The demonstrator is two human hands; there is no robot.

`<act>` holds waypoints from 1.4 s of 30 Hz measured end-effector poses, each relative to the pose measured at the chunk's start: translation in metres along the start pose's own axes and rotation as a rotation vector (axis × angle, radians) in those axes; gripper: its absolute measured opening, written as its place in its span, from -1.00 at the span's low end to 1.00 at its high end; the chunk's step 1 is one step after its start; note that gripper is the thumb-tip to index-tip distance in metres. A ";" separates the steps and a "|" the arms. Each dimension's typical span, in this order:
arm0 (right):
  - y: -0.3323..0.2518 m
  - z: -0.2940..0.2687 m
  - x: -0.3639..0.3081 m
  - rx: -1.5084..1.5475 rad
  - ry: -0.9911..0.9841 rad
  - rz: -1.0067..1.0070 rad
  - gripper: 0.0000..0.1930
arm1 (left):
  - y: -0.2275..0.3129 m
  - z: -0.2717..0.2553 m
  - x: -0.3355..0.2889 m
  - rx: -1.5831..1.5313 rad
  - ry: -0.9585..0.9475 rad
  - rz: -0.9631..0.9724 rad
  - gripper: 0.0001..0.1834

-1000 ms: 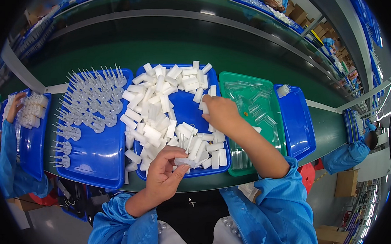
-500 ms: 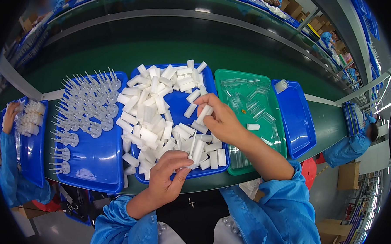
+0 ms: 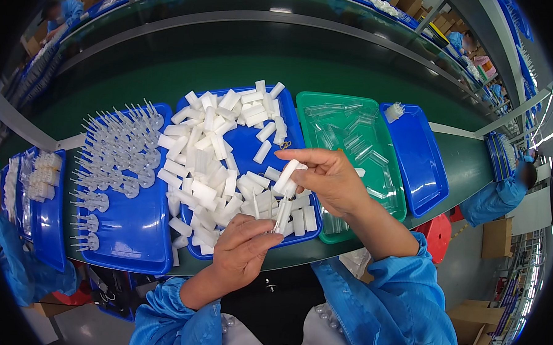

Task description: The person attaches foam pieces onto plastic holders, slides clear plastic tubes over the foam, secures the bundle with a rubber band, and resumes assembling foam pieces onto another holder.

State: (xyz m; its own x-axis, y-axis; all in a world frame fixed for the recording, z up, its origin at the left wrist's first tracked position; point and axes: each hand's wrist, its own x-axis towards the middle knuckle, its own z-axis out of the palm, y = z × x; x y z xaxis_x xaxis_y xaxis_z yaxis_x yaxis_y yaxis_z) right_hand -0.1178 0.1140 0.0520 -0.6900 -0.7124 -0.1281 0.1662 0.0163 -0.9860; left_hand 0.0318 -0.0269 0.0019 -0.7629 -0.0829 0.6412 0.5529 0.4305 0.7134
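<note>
My left hand point(image 3: 239, 251) pinches a clear plastic piece, hiding its lower part. From it rise a thin prong point(image 3: 255, 203) and a clear tube point(image 3: 282, 215). Just above, my right hand point(image 3: 328, 181) grips a short white block point(image 3: 287, 178) between thumb and fingers, index finger stretched out to the left. The block's lower end meets the top of the tube; whether it sits over it I cannot tell. Both hands work above the near right part of a blue tray point(image 3: 243, 147) heaped with similar white blocks point(image 3: 205, 191).
A blue tray point(image 3: 128, 240) on the left holds rows of clear pronged pieces point(image 3: 120, 147). To the right, a green tray point(image 3: 386, 137) carries clear tubes point(image 3: 355, 142). Beyond it stands another blue tray point(image 3: 426, 173) with a small pronged cluster point(image 3: 394, 111). Co-workers sit at both sides.
My right hand has brought the white block down onto the upper end of the clear tube. My left hand stays nearly in place; the whole view has shifted slightly.
</note>
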 end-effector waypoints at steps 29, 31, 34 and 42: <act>-0.002 0.013 -0.031 0.006 -0.093 0.009 -0.75 | 0.000 0.004 -0.007 -0.152 0.114 -0.198 -0.73; 0.003 0.016 -0.034 -0.001 -0.081 -0.041 -0.75 | -0.005 0.001 -0.009 -0.285 0.044 -0.302 -0.68; 0.009 0.023 -0.039 -0.048 -0.051 -0.118 -0.75 | -0.007 0.001 -0.009 -0.281 0.016 -0.297 -0.70; 0.009 0.021 -0.026 -0.239 -0.116 -0.170 -0.74 | -0.010 0.003 -0.017 -0.472 0.143 -0.341 -0.75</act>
State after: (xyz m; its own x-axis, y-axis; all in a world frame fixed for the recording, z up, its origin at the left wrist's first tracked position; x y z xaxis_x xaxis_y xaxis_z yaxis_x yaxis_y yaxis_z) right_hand -0.0839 0.1180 0.0486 -0.6067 -0.7940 0.0399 -0.1241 0.0450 -0.9912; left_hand 0.0387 -0.0273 -0.0166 -0.8888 -0.2809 0.3621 0.3988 -0.0847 0.9131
